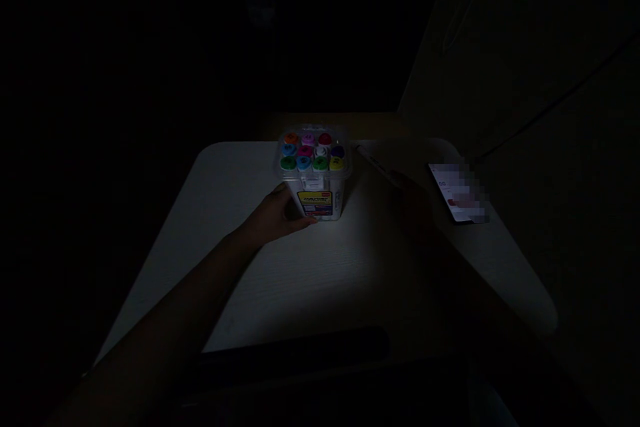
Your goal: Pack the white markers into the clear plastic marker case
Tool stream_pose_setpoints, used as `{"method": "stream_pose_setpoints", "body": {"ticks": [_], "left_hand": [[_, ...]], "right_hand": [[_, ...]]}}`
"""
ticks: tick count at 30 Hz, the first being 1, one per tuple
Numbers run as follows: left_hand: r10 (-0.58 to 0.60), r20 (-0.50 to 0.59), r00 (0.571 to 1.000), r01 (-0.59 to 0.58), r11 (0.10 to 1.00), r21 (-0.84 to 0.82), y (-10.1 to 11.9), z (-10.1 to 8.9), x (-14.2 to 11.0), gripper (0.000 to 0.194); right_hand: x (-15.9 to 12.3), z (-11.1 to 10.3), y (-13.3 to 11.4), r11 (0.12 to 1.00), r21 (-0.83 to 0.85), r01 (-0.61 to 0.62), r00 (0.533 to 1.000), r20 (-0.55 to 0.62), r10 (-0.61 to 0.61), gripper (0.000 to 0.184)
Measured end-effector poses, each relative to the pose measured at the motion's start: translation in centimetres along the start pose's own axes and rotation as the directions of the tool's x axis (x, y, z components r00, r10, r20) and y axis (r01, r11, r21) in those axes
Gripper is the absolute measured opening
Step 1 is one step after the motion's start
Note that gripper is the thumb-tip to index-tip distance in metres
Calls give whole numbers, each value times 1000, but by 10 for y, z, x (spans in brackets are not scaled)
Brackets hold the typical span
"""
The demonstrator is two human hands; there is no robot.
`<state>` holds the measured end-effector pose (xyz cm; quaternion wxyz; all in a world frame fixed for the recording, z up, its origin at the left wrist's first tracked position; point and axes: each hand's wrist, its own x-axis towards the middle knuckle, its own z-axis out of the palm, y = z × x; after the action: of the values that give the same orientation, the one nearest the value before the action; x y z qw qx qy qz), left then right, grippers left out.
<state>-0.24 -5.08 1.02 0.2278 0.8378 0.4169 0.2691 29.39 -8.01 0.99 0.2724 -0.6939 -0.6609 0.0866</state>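
Note:
A clear plastic box of markers (317,177) stands upright on the pale table, its lid shut over rows of coloured caps. My left hand (275,217) grips its lower left side, with the thumb across the front below the yellow label and the other fingers partly hidden. To the right of the box, my right hand (413,203) is in deep shadow, closed around one end of a white marker (375,165). That marker slants up and left, its far tip close to the box's upper right corner. The right fingers are hard to make out.
A phone (456,193) with a lit screen lies near the right edge of the white table (240,180). A dark strip (300,350) runs along the near edge. Beyond the table on the right hangs a dark cable (550,107). The surroundings are very dim.

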Motion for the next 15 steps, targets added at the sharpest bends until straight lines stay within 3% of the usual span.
{"method": "stream_pose_setpoints", "body": {"ticks": [15], "left_hand": [[-7,18,1000,7,1000,18,-3,0,-1,55]], "right_hand": [[1,1,3,999,-27,-34,999,-12,34,50]]}}
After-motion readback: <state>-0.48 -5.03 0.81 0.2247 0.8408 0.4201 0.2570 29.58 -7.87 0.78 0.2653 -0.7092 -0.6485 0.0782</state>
